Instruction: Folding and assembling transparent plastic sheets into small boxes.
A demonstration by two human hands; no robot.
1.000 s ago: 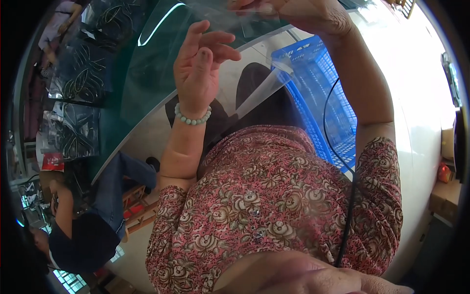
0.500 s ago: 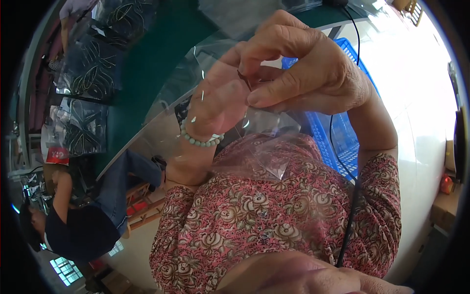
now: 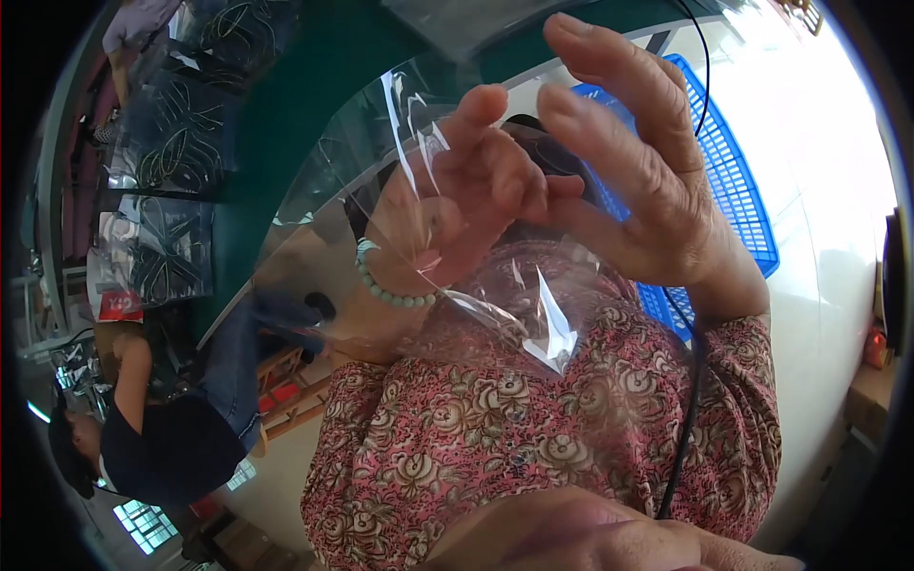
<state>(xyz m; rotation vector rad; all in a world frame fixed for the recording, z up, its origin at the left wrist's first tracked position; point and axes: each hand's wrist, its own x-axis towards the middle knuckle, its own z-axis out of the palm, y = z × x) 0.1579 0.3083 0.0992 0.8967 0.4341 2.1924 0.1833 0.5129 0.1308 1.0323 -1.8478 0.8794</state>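
A clear plastic bag, creased and shiny, spreads in front of my body. My left hand, wearing a pale green bead bracelet, shows through the film, its fingers partly curled and the thumb bent in against the bag. Glare and folds blur the exact grip. Over on the right, my right hand has its fingers spread, with nothing between them. Its lower fingers come close to the left fingertips; whether they touch I cannot tell.
A blue plastic basket stands behind my right hand. On the green tabletop, clear packets of looped cords lie at the left. A seated co-worker is at lower left, near a wooden stool. A black cable hangs at right.
The right thumb and fingers, which were pinched together by the left hand, have spread apart. The left hand has turned and the plastic has shifted, with brighter folds.
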